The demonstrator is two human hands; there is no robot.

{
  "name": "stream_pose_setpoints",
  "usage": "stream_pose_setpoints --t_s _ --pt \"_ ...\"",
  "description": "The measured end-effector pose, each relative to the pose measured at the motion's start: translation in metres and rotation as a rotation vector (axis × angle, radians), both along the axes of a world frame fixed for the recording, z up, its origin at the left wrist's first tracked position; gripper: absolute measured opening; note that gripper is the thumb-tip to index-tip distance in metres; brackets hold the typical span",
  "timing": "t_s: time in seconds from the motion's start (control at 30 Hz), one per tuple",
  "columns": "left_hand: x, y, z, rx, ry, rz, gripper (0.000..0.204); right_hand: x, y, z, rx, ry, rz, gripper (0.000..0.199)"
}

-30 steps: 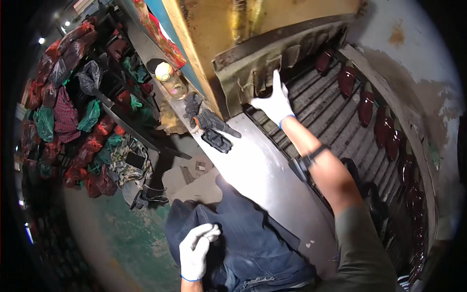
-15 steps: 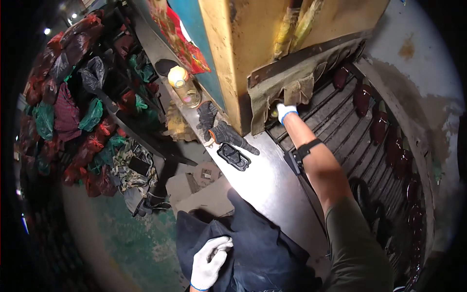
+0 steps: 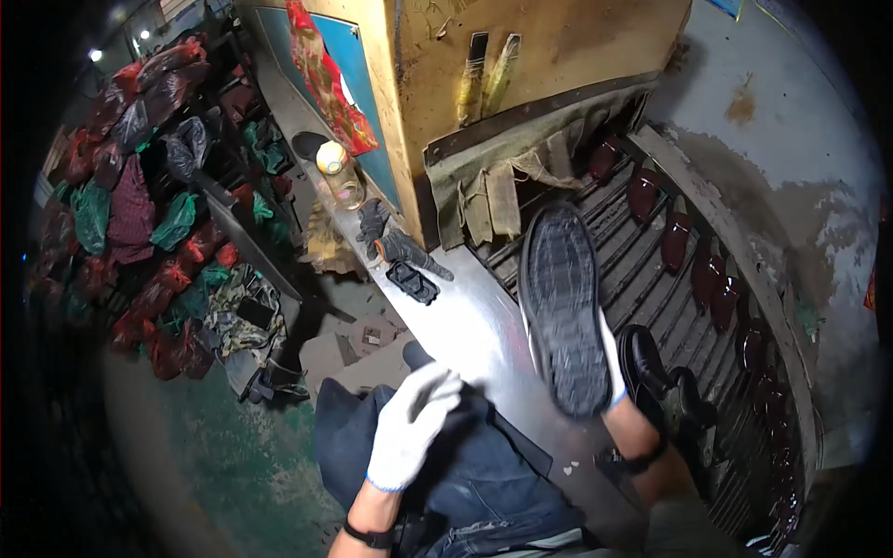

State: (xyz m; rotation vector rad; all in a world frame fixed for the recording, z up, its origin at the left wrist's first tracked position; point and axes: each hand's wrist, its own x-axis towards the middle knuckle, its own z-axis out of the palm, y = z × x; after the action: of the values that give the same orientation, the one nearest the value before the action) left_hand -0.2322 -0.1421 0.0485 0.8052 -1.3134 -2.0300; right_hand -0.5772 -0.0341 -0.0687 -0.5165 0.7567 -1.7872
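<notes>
A black shoe (image 3: 563, 312) is held up with its ridged sole facing me, above the right edge of the metal ledge. My right hand (image 3: 614, 365), in a white glove, grips it from behind; most of the fingers are hidden by the sole. My left hand (image 3: 414, 423), also in a white glove, hovers over my dark apron (image 3: 474, 474). Its fingers are loosely bent and apart, with nothing in them. To the right of the held shoe, a black shoe (image 3: 642, 358) lies on the slatted rack (image 3: 623, 251).
Several dark red shoe-shaped forms (image 3: 676, 240) line the rack's far side. A yellow machine housing (image 3: 549, 46) has a cloth flap (image 3: 493, 191) over its opening. On the metal ledge (image 3: 456, 321) lie grey gloves (image 3: 400, 246), a black tray (image 3: 412, 282) and a jar (image 3: 346, 186). Bagged bundles (image 3: 139, 219) fill the left.
My right hand has come out from under the cloth flap toward me, now with a black shoe in it. My left hand has risen and moved slightly right.
</notes>
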Motion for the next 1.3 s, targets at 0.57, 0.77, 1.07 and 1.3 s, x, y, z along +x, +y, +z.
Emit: stream_pose_setpoints --t_s 0.57,0.77,1.07,1.3 --pt "0.141 0.087 -0.016 -0.307 -0.119 0.384 0.056 0.139 0.147 0.132 0.142 -0.133 0.197 0.107" --pt "0.174 0.073 -0.017 0.005 -0.074 0.177 0.088 0.194 0.140 0.105 -0.019 -0.504 0.387 0.132" --pt "0.154 0.081 -0.032 0.160 0.340 0.118 0.086 0.208 0.127 0.119 0.020 -0.565 0.539 0.127" --pt "0.133 0.019 0.063 -0.553 0.094 0.079 0.071 0.217 0.136 0.133 0.213 -0.437 0.351 0.122"
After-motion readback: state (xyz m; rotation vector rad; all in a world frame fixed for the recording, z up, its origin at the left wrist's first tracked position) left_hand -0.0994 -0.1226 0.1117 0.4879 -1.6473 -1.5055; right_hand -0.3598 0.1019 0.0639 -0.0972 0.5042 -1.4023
